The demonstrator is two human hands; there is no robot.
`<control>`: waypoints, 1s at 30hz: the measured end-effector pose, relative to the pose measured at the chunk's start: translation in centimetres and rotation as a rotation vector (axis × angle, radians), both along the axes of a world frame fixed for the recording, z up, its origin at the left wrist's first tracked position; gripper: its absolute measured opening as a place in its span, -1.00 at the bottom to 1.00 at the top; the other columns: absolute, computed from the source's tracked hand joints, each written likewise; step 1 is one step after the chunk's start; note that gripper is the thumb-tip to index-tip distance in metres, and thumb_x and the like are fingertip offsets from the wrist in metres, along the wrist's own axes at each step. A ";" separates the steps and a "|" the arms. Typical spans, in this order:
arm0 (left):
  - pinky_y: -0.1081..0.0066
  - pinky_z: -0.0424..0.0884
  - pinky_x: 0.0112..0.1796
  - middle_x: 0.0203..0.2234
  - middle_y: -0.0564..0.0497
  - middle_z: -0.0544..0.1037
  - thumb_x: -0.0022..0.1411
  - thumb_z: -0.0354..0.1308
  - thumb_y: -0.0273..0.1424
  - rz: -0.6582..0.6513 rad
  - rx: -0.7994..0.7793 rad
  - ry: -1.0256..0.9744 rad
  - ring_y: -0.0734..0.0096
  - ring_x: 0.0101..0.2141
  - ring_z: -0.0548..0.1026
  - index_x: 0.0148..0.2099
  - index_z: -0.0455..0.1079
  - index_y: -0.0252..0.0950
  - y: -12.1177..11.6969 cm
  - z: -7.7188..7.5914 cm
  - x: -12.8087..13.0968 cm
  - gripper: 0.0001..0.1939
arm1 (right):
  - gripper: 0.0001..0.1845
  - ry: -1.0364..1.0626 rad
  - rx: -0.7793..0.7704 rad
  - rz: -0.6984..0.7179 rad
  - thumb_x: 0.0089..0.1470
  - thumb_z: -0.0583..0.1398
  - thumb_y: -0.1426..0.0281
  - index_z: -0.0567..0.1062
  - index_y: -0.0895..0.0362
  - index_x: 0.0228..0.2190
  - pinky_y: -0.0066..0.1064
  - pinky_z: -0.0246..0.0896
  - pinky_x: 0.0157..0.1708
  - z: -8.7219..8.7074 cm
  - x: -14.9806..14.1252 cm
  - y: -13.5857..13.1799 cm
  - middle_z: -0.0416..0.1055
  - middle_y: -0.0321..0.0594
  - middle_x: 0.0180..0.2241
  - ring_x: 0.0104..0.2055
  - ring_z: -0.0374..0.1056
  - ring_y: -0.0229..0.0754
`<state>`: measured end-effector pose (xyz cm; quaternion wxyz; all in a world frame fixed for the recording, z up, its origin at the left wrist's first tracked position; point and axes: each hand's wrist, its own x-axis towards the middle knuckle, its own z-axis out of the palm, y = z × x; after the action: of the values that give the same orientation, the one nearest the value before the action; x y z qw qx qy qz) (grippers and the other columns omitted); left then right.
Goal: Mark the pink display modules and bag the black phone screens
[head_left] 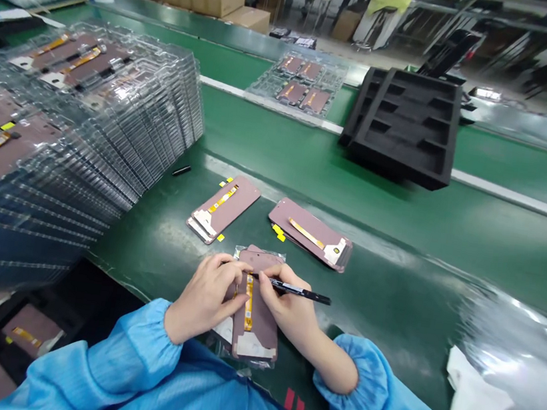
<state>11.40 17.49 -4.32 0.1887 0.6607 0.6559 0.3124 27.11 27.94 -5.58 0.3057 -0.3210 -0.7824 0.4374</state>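
Note:
A mauve-backed phone screen [263, 318] lies in front of me, with an orange flex cable running down its middle and clear film showing at its ends. My left hand [211, 294] is curled over its left side, the index finger and thumb reaching onto the back. Held in my right hand [293, 305] is a slim black marker pen [309, 294], its tip toward the upper part of the cable by my left fingertips. Beyond my hands lie two more groups of phone screens, one at left [233, 203] and one at right [308, 226], with yellow tabs.
Tall stacks of clear plastic trays [165, 110] stand at left, with screens on top. A black pen cap [182, 171] lies beside them. Black foam trays [405, 125] and a clear tray [337, 82] sit farther back. At right are a white cloth [475, 393] and clear film [511, 350].

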 end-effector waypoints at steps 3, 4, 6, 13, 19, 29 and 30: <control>0.16 0.27 0.03 0.00 0.00 0.48 0.19 0.19 -0.52 -0.008 -0.005 -0.001 0.20 0.02 0.32 -0.15 0.22 -0.19 0.0 0.0 -0.1 -0.75 | -0.81 -0.007 0.001 -0.001 0.15 0.15 0.33 0.40 0.07 -0.50 -0.45 0.10 -0.58 0.0 0.0 0.0 0.31 -0.35 -0.62 -0.60 0.20 -0.28; 0.16 0.27 0.03 0.00 -0.01 0.48 0.19 0.19 -0.52 -0.010 -0.009 -0.001 0.20 0.03 0.32 -0.14 0.22 -0.19 0.0 0.0 -0.1 -0.75 | -0.81 -0.008 -0.003 -0.005 0.15 0.15 0.33 0.39 0.07 -0.50 -0.44 0.10 -0.58 0.0 0.0 0.0 0.31 -0.35 -0.62 -0.60 0.19 -0.28; 0.15 0.27 0.02 0.00 -0.02 0.49 0.20 0.18 -0.51 -0.011 -0.023 -0.003 0.18 0.03 0.32 -0.12 0.23 -0.19 0.1 0.1 -0.2 -0.76 | -0.81 -0.009 -0.011 -0.016 0.15 0.15 0.33 0.40 0.07 -0.50 -0.44 0.10 -0.57 0.0 0.0 -0.1 0.31 -0.35 -0.62 -0.60 0.19 -0.27; 0.15 0.29 0.01 -0.01 -0.01 0.49 0.20 0.19 -0.51 -0.005 -0.044 -0.021 0.18 0.02 0.34 -0.15 0.24 -0.19 -0.1 0.5 0.0 -0.78 | -0.81 0.044 -0.074 -0.030 0.15 0.17 0.31 0.40 0.07 -0.50 -0.43 0.11 -0.55 0.2 0.0 -0.1 0.32 -0.34 -0.60 -0.57 0.20 -0.26; 0.24 0.33 -0.01 -0.12 -0.06 0.50 0.31 0.11 -0.39 0.088 -0.011 -0.006 0.25 -0.06 0.41 -0.10 0.28 -0.23 2.5 2.7 -3.1 -0.88 | -0.73 0.258 -0.391 -0.152 0.17 0.18 0.18 0.36 0.07 -0.46 -0.45 0.06 -0.62 -0.8 0.6 0.3 0.26 -0.38 -0.61 -0.63 0.13 -0.31; 0.23 0.37 -0.23 -0.20 -0.21 0.55 0.01 0.29 0.04 0.405 -0.395 0.331 -0.04 -0.19 0.51 0.04 0.34 -0.34 11.2 3.2 -11.1 -0.31 | -0.67 0.385 -0.502 -0.139 0.12 0.24 0.11 0.35 0.09 -0.44 -0.51 0.05 -0.65 -0.7 0.4 0.6 0.25 -0.43 -0.64 -0.67 0.11 -0.37; 0.26 0.36 -0.25 -0.20 -0.18 0.56 0.00 0.29 0.05 0.400 -0.405 0.329 -0.02 -0.19 0.52 0.04 0.36 -0.30 11.4 3.2 -11.4 -0.32 | -0.67 0.390 -0.504 -0.136 0.11 0.24 0.11 0.35 0.09 -0.45 -0.51 0.05 -0.65 -0.7 0.4 0.6 0.24 -0.43 -0.64 -0.67 0.10 -0.37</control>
<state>0.03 28.86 -1.10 0.1429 0.5096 0.8431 0.0955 27.51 28.54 -6.26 0.3892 -0.3482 -0.5532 0.6490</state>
